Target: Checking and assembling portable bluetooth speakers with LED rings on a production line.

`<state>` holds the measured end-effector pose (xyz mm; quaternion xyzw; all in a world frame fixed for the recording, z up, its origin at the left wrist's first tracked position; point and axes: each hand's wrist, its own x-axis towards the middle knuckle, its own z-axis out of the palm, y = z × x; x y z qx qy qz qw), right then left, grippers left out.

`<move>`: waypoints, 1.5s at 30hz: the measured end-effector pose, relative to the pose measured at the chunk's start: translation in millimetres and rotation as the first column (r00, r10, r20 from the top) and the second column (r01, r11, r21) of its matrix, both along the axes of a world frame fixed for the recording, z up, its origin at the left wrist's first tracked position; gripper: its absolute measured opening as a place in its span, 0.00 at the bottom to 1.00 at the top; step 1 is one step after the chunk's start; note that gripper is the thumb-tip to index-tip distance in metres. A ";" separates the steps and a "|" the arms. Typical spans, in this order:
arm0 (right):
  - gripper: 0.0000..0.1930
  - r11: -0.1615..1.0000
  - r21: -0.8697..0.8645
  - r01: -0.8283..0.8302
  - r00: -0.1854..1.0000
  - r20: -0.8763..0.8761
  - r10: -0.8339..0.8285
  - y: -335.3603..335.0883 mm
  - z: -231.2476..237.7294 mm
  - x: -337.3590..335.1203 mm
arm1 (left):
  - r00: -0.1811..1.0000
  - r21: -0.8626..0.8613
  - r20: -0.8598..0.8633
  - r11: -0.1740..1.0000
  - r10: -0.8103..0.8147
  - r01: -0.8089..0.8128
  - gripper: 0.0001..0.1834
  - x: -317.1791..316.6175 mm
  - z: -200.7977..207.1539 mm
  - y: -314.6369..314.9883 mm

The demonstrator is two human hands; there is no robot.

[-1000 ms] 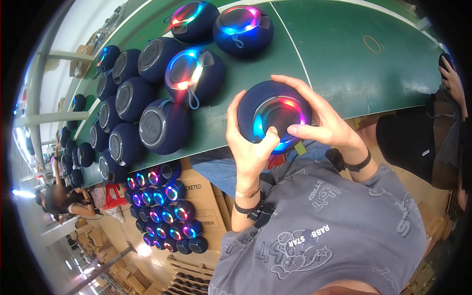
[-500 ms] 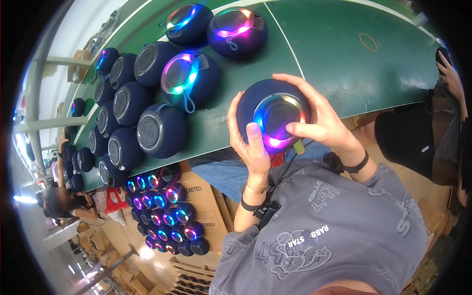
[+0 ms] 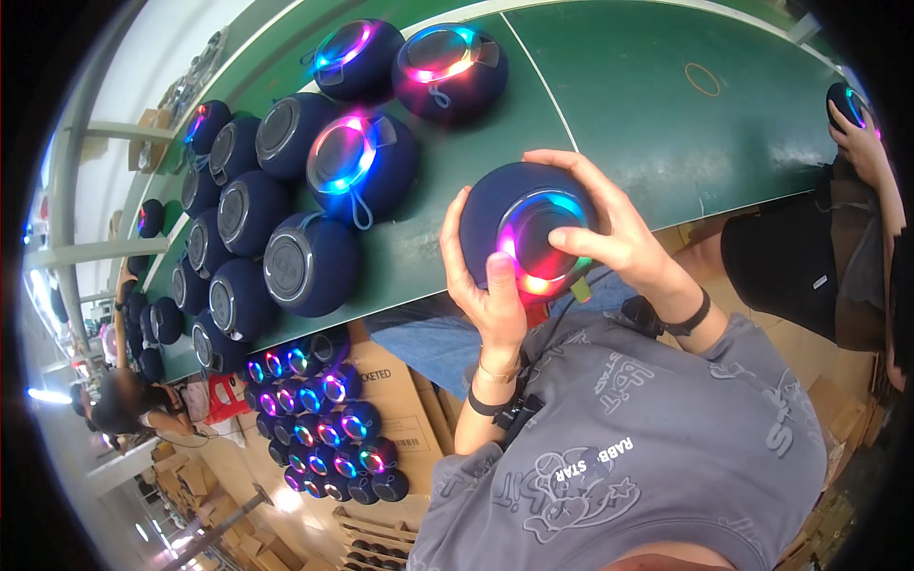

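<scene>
Between my two hands is a round dark-blue speaker [image 3: 490,209], its glowing ring of coloured lights facing up toward me. My left hand [image 3: 486,295] wraps the near left side, its thumb at the ring's lower edge. From the right, my right hand [image 3: 614,224] grips the other side, with the thumb on the panel inside the ring. The speaker is held at the table's near edge, and its underside is hidden. A small yellow-green tag [image 3: 581,289] shows below it.
Several similar speakers [image 3: 252,214] crowd the green table [image 3: 647,114] at left, some lit. An orange rubber band [image 3: 703,80] lies farther back. Below, lit speakers [image 3: 328,428] stand in rows beside a cardboard box [image 3: 395,400]. At far right, another person's hand [image 3: 864,150] holds a lit speaker [image 3: 845,107].
The ring lights on my speaker have changed colour, while both hands keep their grip. At far right, the other person's speaker has come further into view with its ring lit.
</scene>
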<state>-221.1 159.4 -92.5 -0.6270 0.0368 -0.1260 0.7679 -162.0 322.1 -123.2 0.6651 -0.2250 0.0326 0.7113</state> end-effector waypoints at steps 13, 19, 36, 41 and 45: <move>0.43 0.981 0.165 -0.099 0.993 -0.052 0.108 -8.2 5.5 1.1 | 0.999 0.039 0.021 0.999 0.034 -0.035 0.42 1.1 4.4 -0.6; 0.38 0.990 0.116 -0.083 0.996 -0.020 0.086 -8.9 4.1 3.5 | 0.999 -0.019 -0.031 1.000 0.012 -0.013 0.41 3.5 -4.0 -1.1; 0.17 0.665 -0.672 0.326 0.934 0.121 -0.335 24.3 25.7 -38.5 | 0.953 0.547 0.233 0.836 -0.192 0.035 0.84 30.8 24.1 41.6; 0.13 0.486 -0.750 0.448 0.888 0.313 -0.336 23.8 19.8 -29.0 | 0.941 0.448 0.315 0.894 -0.122 -0.034 0.72 24.0 14.8 28.5; 0.16 0.546 -0.750 0.373 0.925 0.346 -0.157 28.4 24.6 -24.0 | 0.873 0.326 0.470 0.894 0.129 -0.308 0.69 -1.0 7.1 43.5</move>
